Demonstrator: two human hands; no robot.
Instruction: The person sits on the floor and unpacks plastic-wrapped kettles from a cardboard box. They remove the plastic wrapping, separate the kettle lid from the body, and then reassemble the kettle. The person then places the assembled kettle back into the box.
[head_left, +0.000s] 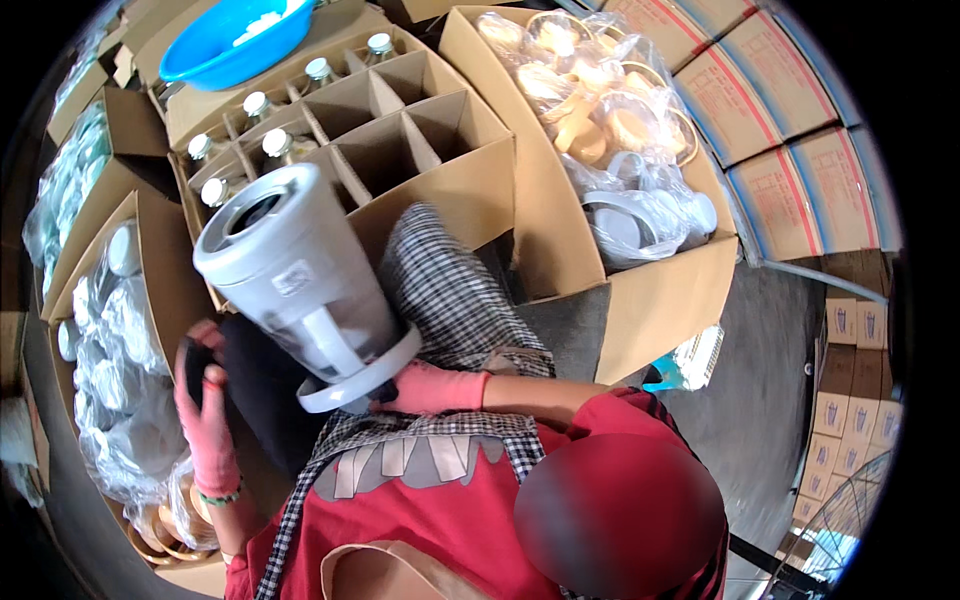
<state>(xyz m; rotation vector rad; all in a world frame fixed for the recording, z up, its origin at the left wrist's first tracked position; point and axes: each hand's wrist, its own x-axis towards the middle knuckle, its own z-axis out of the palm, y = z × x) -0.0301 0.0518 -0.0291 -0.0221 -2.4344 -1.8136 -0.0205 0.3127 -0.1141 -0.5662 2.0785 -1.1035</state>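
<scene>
Container (300, 270): grey plastic cylinder, tilted
Left hand (207, 425): pink-gloved, spread
Right hand (432, 388): pink-gloved, at container's base; I cannot tell its grip

The grey jug (330, 265) is a stout, rounded cylinder, broader at its upper end, where a raised rim surrounds a dark round opening. It leans, upper end to the left, lower end to the right, above the lap. A small pale sticker (292, 279) sits on its side; a light strip (335, 342) runs down toward the curved pale handle (365, 378) at the lower end, beside the right hand (430, 387).
</scene>
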